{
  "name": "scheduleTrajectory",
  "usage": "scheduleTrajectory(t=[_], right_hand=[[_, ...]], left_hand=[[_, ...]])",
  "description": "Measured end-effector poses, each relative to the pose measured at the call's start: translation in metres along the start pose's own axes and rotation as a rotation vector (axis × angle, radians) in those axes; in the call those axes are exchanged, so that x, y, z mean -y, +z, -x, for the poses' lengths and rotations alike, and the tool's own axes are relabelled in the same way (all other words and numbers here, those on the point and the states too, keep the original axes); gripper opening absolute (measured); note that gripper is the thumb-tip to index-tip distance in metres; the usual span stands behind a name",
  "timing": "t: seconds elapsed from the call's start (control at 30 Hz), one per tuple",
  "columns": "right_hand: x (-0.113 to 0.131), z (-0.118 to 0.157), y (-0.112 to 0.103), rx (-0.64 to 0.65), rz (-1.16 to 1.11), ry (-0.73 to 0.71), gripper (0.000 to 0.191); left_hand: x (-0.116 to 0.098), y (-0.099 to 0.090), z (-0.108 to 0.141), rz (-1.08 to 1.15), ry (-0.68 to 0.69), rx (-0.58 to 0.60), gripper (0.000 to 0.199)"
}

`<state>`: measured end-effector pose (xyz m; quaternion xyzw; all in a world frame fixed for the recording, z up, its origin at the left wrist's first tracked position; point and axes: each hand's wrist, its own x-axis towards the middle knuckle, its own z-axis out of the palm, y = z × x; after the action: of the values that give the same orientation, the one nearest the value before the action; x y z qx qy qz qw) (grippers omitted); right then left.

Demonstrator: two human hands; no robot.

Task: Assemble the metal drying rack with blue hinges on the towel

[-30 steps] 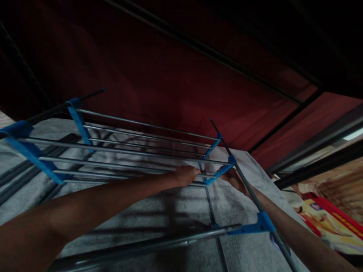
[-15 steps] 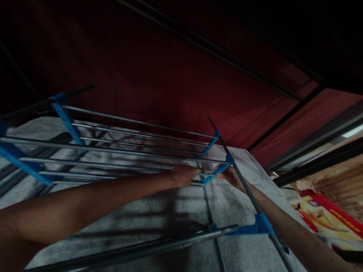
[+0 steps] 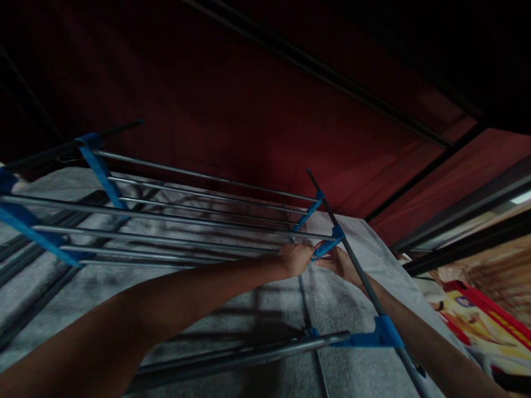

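A rack of metal tubes (image 3: 174, 221) joined by blue plastic brackets lies in front of me, its tiers running left to right. My left hand (image 3: 297, 258) reaches across and is closed at the inner side of the right-hand blue bracket (image 3: 327, 246), where the tube ends meet it. From the outer side, my right hand (image 3: 341, 264) grips the same bracket, its fingers behind and under it. Parts of the fingers of both hands are hidden. Beside my right wrist runs a dark upright pole (image 3: 365, 276) that carries the bracket.
A lower blue bracket (image 3: 388, 331) holds a thick tube (image 3: 265, 354) near me. Grey fabric (image 3: 224, 301) lies underneath. More dark tubes rest at the left. Behind stands a red cloth wall (image 3: 249, 121) with dark bars. A red and yellow box (image 3: 485, 315) lies at the right.
My left hand has slid right along the tubes to the bracket and now meets my right hand there. My right hand stays at the bracket. The view has shifted slightly.
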<state>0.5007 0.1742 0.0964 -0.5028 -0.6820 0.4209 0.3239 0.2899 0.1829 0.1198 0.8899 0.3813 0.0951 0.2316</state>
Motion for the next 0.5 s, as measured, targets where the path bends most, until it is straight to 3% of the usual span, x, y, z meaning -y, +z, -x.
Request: scheduleTrajectory(t=[0.27,0.5], right_hand=[[0.000,-0.005,0.000,-0.070,0.119,-0.050,0.039],[-0.001,-0.004,0.005,-0.091,0.114,-0.054,0.043]], left_hand=[[0.006,0.001,-0.012,0.048,-0.036,-0.060,0.036],[0.002,-0.007,-0.014,0.093,-0.073,-0.024,0.035]])
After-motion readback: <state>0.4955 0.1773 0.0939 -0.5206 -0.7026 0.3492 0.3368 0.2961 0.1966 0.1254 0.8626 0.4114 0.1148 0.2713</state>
